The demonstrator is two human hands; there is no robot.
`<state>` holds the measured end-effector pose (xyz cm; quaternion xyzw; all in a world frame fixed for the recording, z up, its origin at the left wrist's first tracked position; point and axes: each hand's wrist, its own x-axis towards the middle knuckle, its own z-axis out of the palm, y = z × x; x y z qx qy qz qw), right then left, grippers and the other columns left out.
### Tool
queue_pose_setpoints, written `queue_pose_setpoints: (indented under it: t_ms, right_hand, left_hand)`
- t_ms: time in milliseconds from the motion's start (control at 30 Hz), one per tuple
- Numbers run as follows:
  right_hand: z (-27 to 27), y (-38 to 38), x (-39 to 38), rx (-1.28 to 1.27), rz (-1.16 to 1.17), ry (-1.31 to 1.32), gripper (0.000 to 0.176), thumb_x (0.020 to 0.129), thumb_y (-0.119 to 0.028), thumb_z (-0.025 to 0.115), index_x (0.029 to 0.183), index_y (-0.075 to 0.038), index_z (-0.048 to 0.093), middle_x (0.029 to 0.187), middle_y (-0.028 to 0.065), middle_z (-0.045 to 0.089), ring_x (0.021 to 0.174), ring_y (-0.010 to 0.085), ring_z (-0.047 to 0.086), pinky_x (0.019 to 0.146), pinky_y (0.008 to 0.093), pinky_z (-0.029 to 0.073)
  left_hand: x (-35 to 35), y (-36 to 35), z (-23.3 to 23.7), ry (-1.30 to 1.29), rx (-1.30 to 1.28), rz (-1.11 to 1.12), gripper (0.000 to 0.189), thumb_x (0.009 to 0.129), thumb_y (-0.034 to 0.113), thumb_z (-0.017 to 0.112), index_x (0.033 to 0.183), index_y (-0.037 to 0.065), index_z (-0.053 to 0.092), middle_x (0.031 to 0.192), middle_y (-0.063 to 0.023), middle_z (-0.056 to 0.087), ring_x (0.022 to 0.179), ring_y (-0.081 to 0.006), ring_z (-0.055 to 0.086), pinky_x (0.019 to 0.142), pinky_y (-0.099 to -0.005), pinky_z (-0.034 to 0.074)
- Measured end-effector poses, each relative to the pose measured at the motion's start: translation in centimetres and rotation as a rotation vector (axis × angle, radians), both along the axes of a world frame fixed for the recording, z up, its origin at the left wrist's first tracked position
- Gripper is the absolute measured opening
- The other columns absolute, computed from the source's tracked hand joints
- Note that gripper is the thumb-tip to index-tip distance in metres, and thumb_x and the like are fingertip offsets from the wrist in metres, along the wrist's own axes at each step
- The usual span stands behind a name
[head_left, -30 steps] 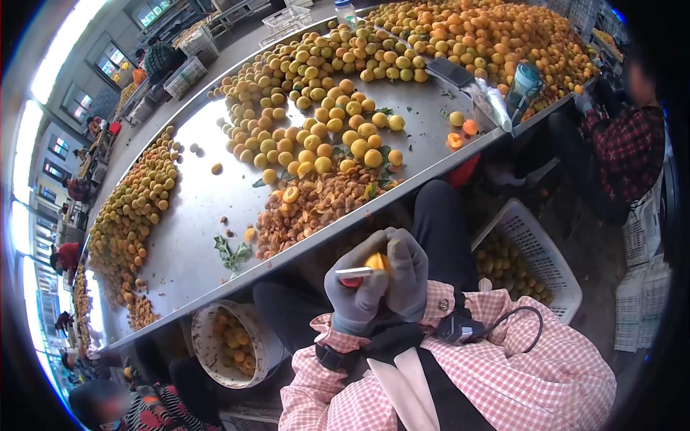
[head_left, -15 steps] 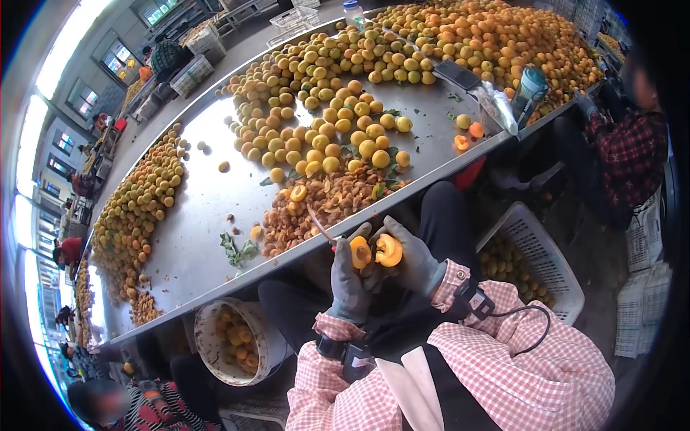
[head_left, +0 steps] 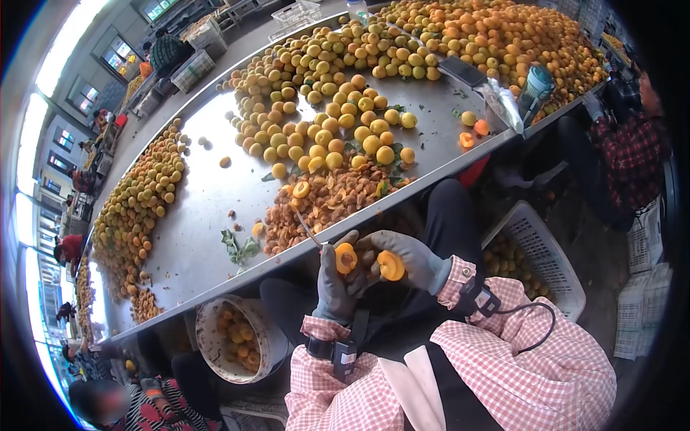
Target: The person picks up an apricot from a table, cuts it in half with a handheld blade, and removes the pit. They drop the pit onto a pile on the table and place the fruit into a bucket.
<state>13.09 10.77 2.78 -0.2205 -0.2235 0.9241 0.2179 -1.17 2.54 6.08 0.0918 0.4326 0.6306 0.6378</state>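
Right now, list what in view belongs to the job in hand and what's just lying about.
Likely the job's: fruit halves, knife, whole fruit, pit pile, white bucket.

Apparently just lying about: phone, blue bottle, plastic bag, loose leaves.

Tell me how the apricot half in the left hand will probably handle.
The apricot half is probably light, being small beside the left hand holding it. Its exposed orange flesh suggests it may bruise if squeezed. Set down, it would likely roll less readily than the whole apricots on the table, given its broad cut face.
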Motion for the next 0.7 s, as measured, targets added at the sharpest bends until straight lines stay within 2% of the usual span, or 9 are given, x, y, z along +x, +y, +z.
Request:
queue_pose_setpoints:
  t_ms: [33,67,133,167,300,533,600,633,700]
  right_hand:
    - [-0.7,0.1,-0.1,-0.145,-0.013,0.121,0.027,0.097,-0.02,0.053,0.115,0.0,0.054,0.1,0.0118,0.063,0.091,0.0193,0.064,0.077,0.0289,0.055]
    - [-1.3,0.2,-0.1,-0.146,-0.011,0.118,0.027,0.097,-0.02,0.053,0.115,0.0,0.054,0.1,0.0118,0.063,0.091,0.0193,0.064,0.077,0.0289,0.055]
    - [-2.3,0.6,0.1,-0.427,-0.101,0.074,0.031,0.097,-0.026,0.051,0.115,-0.001,0.054,0.097,0.0108,0.063,0.089,0.0215,0.064,0.076,0.0331,0.057]
    - [-2.5,0.6,0.1,-0.529,-0.101,0.128,0.028,0.095,-0.021,0.053,0.115,-0.002,0.053,0.1,0.0125,0.062,0.09,0.0246,0.064,0.075,0.0348,0.057]
    - [-2.6,-0.7,0.3,-0.325,-0.126,-0.035,0.031,0.087,-0.004,0.054,0.118,0.0,0.051,0.111,0.0156,0.057,0.101,0.033,0.061,0.084,0.041,0.055]
    - [-1.2,-0.7,-0.7,-0.293,-0.073,0.103,0.039,0.081,0.002,0.052,0.12,0.0,0.051,0.114,0.0147,0.057,0.11,0.031,0.058,0.092,0.0456,0.051]
    - [-0.9,-0.7,-1.3,-0.302,-0.015,0.178,0.048,0.073,0.008,0.049,0.12,0.0,0.052,0.115,0.0141,0.058,0.109,0.0306,0.058,0.095,0.0457,0.05]
    - [-1.3,-0.8,-1.6,-0.296,-0.029,0.135,0.056,0.063,0.012,0.046,0.117,0.001,0.054,0.115,0.0147,0.059,0.11,0.0311,0.058,0.097,0.045,0.048]
    - [-3.0,-1.0,-2.3,-0.205,-0.043,0.087,0.058,0.06,0.013,0.046,0.115,0.001,0.055,0.115,0.0149,0.059,0.11,0.0307,0.058,0.098,0.0445,0.048]
  left_hand:
    - [-0.1,-0.2,0.0,-0.003,-0.003,0.001,0.065,0.089,0.064,0.048,0.123,0.009,0.053,0.056,0.0042,0.037,0.04,-0.0046,0.027,0.038,-0.0199,0.022]
    - [-0.4,-0.6,0.1,-0.013,0.017,-0.001,0.065,0.088,0.064,0.048,0.123,0.009,0.053,0.056,0.0044,0.036,0.039,-0.0046,0.027,0.038,-0.02,0.022]
    - [-1.4,-1.2,0.0,-0.022,0.037,0.005,0.065,0.088,0.064,0.048,0.123,0.01,0.052,0.055,0.0046,0.036,0.039,-0.0046,0.026,0.037,-0.0201,0.022]
    - [-1.9,-1.6,-0.2,-0.063,0.044,0.005,0.065,0.088,0.065,0.048,0.123,0.01,0.052,0.055,0.0048,0.036,0.038,-0.0047,0.026,0.037,-0.0204,0.022]
    - [-3.2,-3.1,-0.7,-0.109,0.081,0.043,0.065,0.087,0.066,0.048,0.122,0.01,0.052,0.054,0.005,0.036,0.036,-0.0044,0.026,0.034,-0.0205,0.023]
    - [-4.5,-5.6,-1.1,-0.133,0.15,0.155,0.064,0.089,0.065,0.045,0.119,0.009,0.053,0.053,0.0046,0.036,0.035,-0.0038,0.026,0.033,-0.0197,0.023]
    - [-5.1,-6.6,-1.2,-0.162,0.173,0.193,0.063,0.09,0.064,0.044,0.118,0.009,0.053,0.053,0.0046,0.035,0.035,-0.0037,0.026,0.033,-0.0195,0.024]
    - [-5.5,-7.1,-1.2,-0.219,0.206,0.218,0.065,0.089,0.065,0.045,0.118,0.008,0.054,0.053,0.0043,0.036,0.035,-0.0042,0.027,0.034,-0.0197,0.024]
    - [-6.1,-8.2,-1.3,-0.274,0.246,0.261,0.067,0.089,0.066,0.045,0.118,0.007,0.055,0.053,0.004,0.037,0.035,-0.0047,0.027,0.034,-0.0199,0.025]
